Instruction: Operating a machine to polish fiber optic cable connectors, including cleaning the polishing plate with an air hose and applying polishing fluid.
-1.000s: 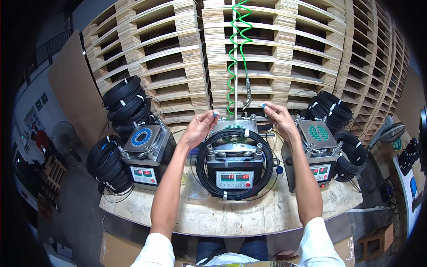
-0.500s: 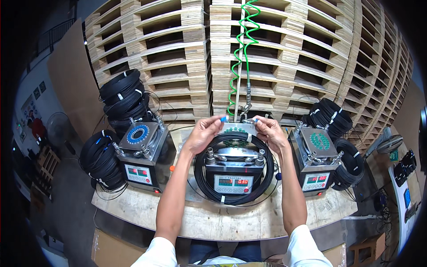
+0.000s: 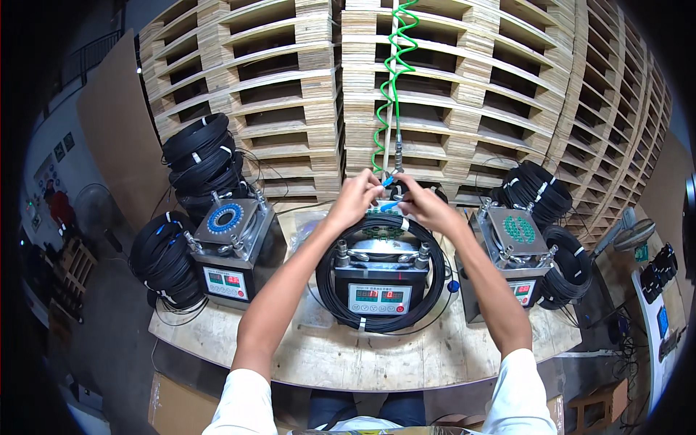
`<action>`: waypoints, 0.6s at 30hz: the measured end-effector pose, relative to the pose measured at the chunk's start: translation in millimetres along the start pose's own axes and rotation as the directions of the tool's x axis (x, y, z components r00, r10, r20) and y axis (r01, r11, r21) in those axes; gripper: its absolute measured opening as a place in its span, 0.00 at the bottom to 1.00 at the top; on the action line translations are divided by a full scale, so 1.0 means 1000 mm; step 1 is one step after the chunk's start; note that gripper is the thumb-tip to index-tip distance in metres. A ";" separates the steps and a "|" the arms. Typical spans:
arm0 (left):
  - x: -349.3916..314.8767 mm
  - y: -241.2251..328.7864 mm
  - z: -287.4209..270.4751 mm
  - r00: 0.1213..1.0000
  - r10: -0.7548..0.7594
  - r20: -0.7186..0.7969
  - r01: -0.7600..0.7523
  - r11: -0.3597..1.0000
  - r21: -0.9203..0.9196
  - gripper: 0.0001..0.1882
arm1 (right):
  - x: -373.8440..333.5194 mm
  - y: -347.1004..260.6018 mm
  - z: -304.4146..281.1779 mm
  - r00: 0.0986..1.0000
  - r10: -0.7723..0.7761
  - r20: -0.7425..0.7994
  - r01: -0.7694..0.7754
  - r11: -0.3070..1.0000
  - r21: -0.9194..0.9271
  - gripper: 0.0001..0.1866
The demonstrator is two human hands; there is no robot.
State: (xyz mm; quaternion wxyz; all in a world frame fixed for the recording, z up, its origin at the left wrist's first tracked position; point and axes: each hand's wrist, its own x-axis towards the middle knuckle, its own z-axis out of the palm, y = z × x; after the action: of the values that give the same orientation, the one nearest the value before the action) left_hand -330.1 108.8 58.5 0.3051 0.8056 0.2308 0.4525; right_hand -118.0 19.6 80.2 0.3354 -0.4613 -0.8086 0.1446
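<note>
Both hands meet above the back of the middle machine, a polishing-type unit with a lit display panel. My left hand is closed in a pinch at a small blue connector. My right hand is closed too, its fingertips at the same spot, with another blue connector just beneath them. Which fingers bear on which connector is partly hidden. A coil of black cable with white ties loops around the machine's front. The metal end of a green spiral air hose hangs right behind my fingers.
A similar machine with a blue ring of parts stands left; another with green parts stands right. Black cable coils are stacked beside them on the wooden table. Wooden pallets rise behind. A fan stands far right.
My hands have come together from either side of the middle machine's back, bringing the blue connectors close. The air hose end has shifted slightly left. The middle display reads differently.
</note>
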 end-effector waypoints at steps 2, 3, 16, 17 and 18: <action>-0.001 0.010 0.010 0.999 0.034 0.020 -0.036 0.993 0.116 0.07 | -0.001 -0.005 0.011 0.999 0.032 -0.014 -0.032 0.999 -0.022 0.35; -0.003 0.009 0.014 0.997 0.044 0.059 -0.051 0.991 0.124 0.08 | -0.002 -0.003 0.019 0.995 -0.062 -0.080 0.061 0.998 -0.020 0.35; -0.004 0.004 0.004 0.948 -0.102 0.300 0.137 0.986 -0.098 0.09 | -0.025 -0.001 0.043 0.931 0.032 -0.364 -0.018 0.999 0.041 0.08; -0.005 0.004 0.004 0.932 -0.135 0.337 0.174 0.981 -0.090 0.09 | -0.028 -0.001 0.044 0.914 0.044 -0.403 -0.043 0.999 0.012 0.06; -0.006 0.003 0.003 0.931 -0.131 0.341 0.172 0.981 -0.092 0.09 | -0.029 -0.001 0.044 0.912 0.046 -0.407 -0.046 0.999 0.010 0.06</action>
State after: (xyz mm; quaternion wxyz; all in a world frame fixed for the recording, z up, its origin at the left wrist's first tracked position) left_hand -330.0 102.1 56.4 0.4216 0.8304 0.2098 0.2978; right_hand -138.2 -2.1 36.0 0.4929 -0.5003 -0.7099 0.0535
